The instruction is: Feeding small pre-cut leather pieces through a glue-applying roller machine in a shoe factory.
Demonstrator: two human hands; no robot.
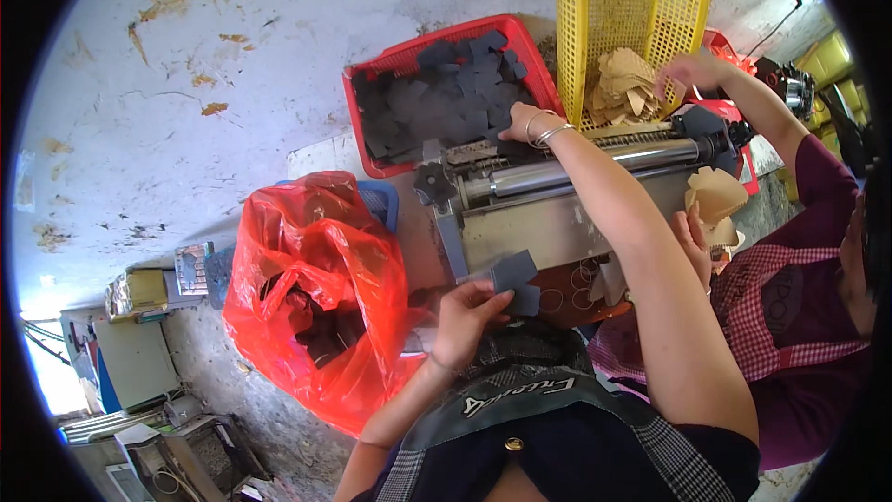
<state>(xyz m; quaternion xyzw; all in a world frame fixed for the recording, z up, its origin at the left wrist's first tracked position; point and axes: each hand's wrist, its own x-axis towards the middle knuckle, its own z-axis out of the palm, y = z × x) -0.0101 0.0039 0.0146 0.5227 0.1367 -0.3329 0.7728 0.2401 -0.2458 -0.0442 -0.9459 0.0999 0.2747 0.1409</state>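
My left hand [463, 321] pinches a small stack of dark blue-grey cut-out pieces [517, 281] in front of a roller machine [595, 167]. Across the machine reaches my right arm, with bangles at the wrist. My right hand [531, 121] is just behind the metal roller, at the near right edge of a red basket [362, 144]. Many similar dark flat pieces [446, 93] fill that basket. The fingertips of my right hand are too small and partly hidden to show whether they hold anything.
A large open red plastic bag [316, 288] stands left, against a blue basket [381, 200]. Behind the machine, a tall yellow basket [569, 28] contains tan pieces [624, 84]. At right, a co-worker's hand [695, 70] reaches toward them; the other holds tan sheets [715, 195].
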